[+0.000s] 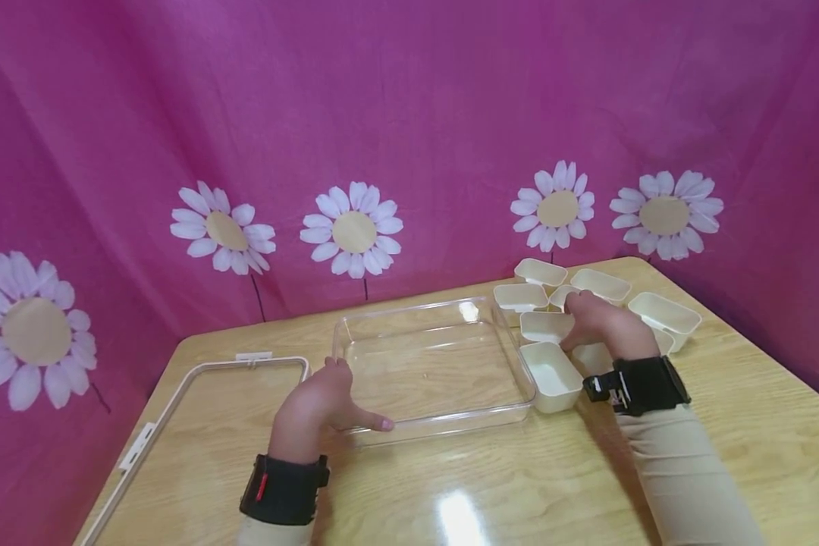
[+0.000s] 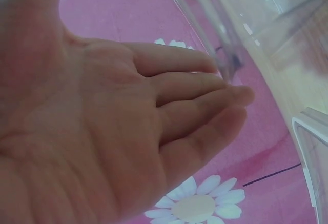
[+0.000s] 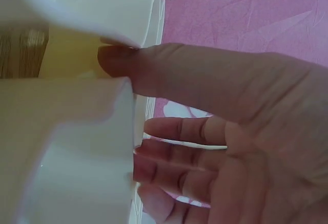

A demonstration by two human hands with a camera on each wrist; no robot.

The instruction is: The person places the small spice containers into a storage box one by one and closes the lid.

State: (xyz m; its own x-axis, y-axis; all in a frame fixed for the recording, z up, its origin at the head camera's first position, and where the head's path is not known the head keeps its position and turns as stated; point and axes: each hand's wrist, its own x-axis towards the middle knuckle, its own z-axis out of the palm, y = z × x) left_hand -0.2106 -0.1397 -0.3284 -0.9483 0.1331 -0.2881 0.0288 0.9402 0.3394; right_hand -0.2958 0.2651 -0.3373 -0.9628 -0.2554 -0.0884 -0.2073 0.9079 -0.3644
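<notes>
My left hand (image 1: 319, 402) is at the near left corner of a large clear plastic bin (image 1: 444, 421). Its thumb lies along the near rim. In the left wrist view the fingers (image 2: 189, 111) extend straight, close together, beside the clear wall. My right hand (image 1: 607, 326) reaches in among several small cream containers (image 1: 551, 373) to the right of the bin. In the right wrist view its thumb (image 3: 154, 70) dips between two cream containers, and the other fingertips are at the edge of the lower one (image 3: 87, 167). Whether they grip it is hard to see.
A clear lid with a white frame and side clips (image 1: 136, 447) lies at the left of the wooden table (image 1: 491, 478). A pink curtain with daisies (image 1: 450, 114) hangs behind the far edge. The cream containers stand close together near the right edge.
</notes>
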